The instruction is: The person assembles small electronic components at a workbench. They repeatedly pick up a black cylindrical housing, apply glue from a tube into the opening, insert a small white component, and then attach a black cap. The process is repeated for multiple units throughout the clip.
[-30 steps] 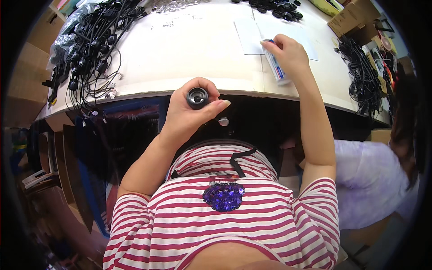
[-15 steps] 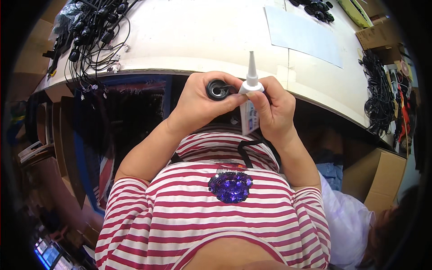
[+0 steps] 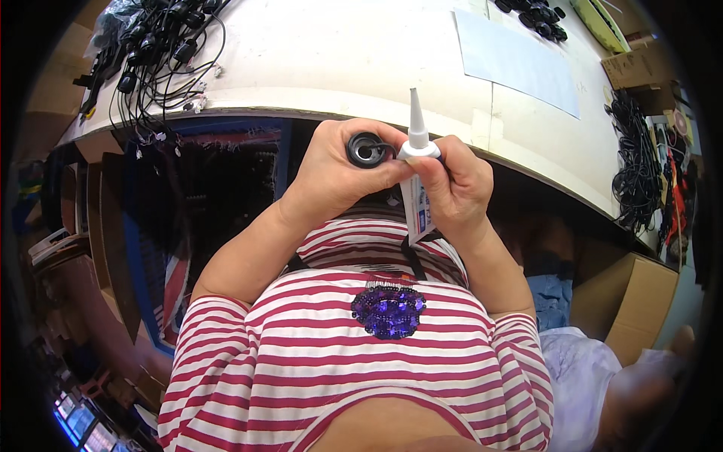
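My left hand is closed around a black round part with a metallic, ring-like opening that faces up. What lies of it inside the palm is hidden. My right hand grips a white glue tube with a long grey-white tapered nozzle pointing up. The tube's flat body hangs below my fingers, with blue print on it. My left thumb and fingertips reach the tube's shoulder, close beside or touching it. Both hands are held in front of my chest, by the table's near edge.
A white table spans the far side. Black cables with round ends lie at its left, a pale sheet and black parts at its right. Coiled black cables hang at the right edge. Another person is at lower right.
The tube has tilted slightly, its nozzle leaning left and its lower end showing further down. My left hand keeps its hold on the black part. The person at lower right has shifted.
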The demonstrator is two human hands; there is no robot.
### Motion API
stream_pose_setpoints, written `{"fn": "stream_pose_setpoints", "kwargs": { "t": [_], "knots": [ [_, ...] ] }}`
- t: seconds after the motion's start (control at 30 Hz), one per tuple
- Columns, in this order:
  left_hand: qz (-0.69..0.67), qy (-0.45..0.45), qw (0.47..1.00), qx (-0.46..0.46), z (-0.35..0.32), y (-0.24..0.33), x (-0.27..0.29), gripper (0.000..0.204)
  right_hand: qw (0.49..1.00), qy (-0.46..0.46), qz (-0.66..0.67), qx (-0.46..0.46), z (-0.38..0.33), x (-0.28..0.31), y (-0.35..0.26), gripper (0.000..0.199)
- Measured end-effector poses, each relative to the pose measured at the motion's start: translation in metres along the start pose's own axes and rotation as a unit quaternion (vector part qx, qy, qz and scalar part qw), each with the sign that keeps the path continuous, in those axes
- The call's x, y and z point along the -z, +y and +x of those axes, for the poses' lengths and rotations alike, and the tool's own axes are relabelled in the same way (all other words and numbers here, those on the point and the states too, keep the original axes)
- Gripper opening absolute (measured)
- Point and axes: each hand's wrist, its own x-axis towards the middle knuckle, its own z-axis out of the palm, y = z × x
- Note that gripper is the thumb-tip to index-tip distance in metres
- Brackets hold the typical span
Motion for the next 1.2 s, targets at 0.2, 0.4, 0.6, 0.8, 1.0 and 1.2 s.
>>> {"fn": "stream_pose_setpoints", "kwargs": {
  "t": [0.2, 0.4, 0.6, 0.8, 1.0, 1.2],
  "knots": [
    [0.007, -0.003, 1.0, -0.019, -0.004, -0.002, 0.004, 0.018, 1.0, -0.014, 0.012, -0.01, -0.001, -0.001, -0.001, 0.022],
    [0.143, -0.003, 0.987, -0.07, 0.002, 0.012, 0.001, 0.017, 0.995, 0.005, -0.096, 0.038, 0.003, 0.008, -0.009, 0.009],
    [0.072, -0.038, 0.995, -0.059, 0.007, 0.033, 0.009, 0.02, 0.998, 0.021, 0.039, 0.037, 0.023, 0.001, -0.002, 0.019],
    [0.017, -0.049, 0.996, -0.068, 0.003, 0.036, -0.011, 0.022, 0.995, 0.058, -0.014, 0.078, 0.018, 0.014, -0.008, 0.024],
    [0.012, -0.019, 0.999, -0.048, 0.004, 0.023, -0.015, 0.02, 0.992, 0.079, -0.048, 0.089, 0.014, 0.014, -0.007, 0.019],
    [0.064, -0.018, 0.998, -0.011, -0.001, 0.027, -0.021, 0.022, 0.997, 0.051, -0.024, 0.058, -0.002, 0.018, -0.007, 0.014]
  ]
}}
